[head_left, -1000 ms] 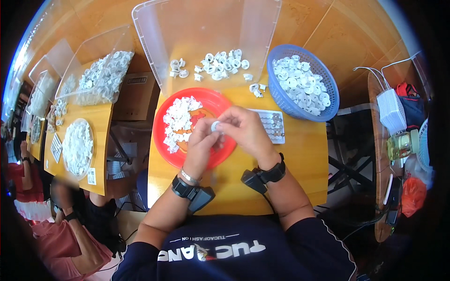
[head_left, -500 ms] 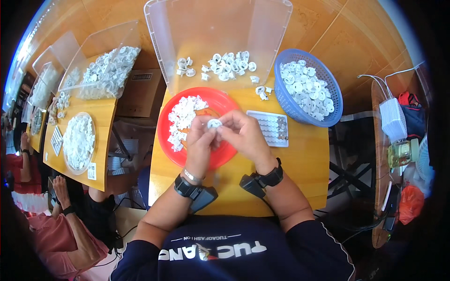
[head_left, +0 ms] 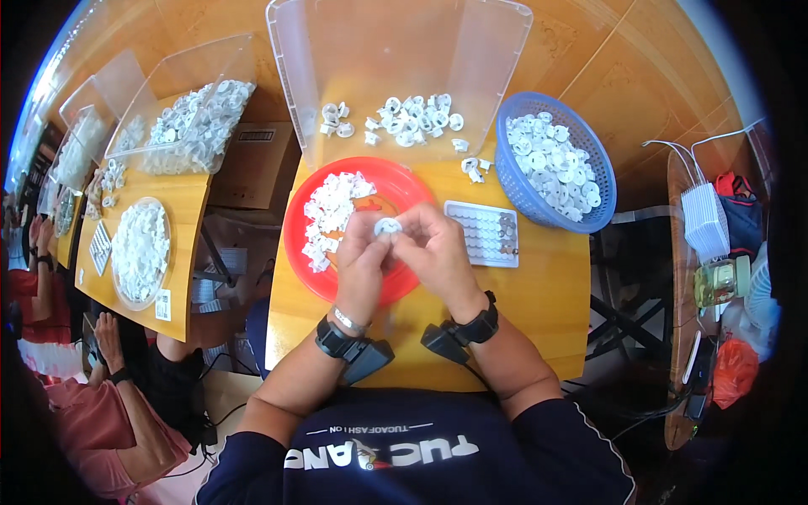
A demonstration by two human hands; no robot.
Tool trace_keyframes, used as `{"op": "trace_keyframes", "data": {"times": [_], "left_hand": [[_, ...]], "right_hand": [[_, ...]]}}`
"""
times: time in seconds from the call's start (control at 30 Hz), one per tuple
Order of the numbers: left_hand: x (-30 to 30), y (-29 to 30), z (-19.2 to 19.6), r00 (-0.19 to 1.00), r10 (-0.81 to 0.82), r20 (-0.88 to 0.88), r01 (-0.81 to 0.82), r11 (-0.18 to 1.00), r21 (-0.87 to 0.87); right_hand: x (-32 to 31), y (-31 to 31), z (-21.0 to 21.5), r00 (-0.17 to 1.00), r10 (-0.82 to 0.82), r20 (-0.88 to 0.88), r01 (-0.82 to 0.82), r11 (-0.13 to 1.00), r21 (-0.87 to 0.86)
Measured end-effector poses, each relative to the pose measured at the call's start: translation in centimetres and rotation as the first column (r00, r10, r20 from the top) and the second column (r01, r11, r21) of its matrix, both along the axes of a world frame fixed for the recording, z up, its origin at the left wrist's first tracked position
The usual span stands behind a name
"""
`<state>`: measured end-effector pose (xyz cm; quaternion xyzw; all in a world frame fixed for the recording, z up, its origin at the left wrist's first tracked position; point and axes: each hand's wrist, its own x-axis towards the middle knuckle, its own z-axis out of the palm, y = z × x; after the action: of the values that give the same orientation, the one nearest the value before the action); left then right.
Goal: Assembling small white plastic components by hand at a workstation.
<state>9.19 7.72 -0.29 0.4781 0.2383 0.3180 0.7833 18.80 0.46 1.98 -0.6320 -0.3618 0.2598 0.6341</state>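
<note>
Between the fingertips of both hands is a small round white plastic part [head_left: 387, 226], held over a red plate [head_left: 405, 174]. My left hand [head_left: 360, 252] is closed on its left side, thumb on top. From the right, my right hand [head_left: 435, 244] pinches the same part; the lower fingers of both hands are partly hidden. A heap of small white plastic pieces [head_left: 330, 210] lies on the plate's left half. Just right of my right hand sits a white tray [head_left: 480, 234] with rows of small round pockets, with grey pieces along its right side.
A clear plastic bin [head_left: 396, 67] with loose white parts [head_left: 412, 118] stands at the back. A blue basket [head_left: 513, 181] full of round white parts is at the back right. On the left, another table [head_left: 187, 252] holds a bin and a plate of parts, with co-workers [head_left: 109, 421] beside it.
My right hand and wrist have shifted slightly left and turned a little around the white part. The part stays in both hands. A co-worker's hands at far left have moved.
</note>
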Motion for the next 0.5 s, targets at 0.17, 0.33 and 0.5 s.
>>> {"op": "trace_keyframes", "data": {"times": [0.17,0.33,0.5], "left_hand": [[-0.1,0.1,0.7,0.999,-0.046,-0.013,0.045,0.999,-0.024],[0.2,0.5,-0.5,0.998,-0.059,-0.011,0.06,0.989,0.138],[0.0,0.8,-0.2,0.988,-0.099,-0.121,0.121,0.973,0.196]], "right_hand": [[0.8,-0.2,0.3,0.999,0.029,0.044,-0.029,1.0,-0.004],[2.1,-0.6,0.3,0.985,0.085,0.148,-0.072,0.993,-0.09],[2.1,-0.6,0.3,0.984,0.123,0.127,-0.11,0.989,-0.101]]}}
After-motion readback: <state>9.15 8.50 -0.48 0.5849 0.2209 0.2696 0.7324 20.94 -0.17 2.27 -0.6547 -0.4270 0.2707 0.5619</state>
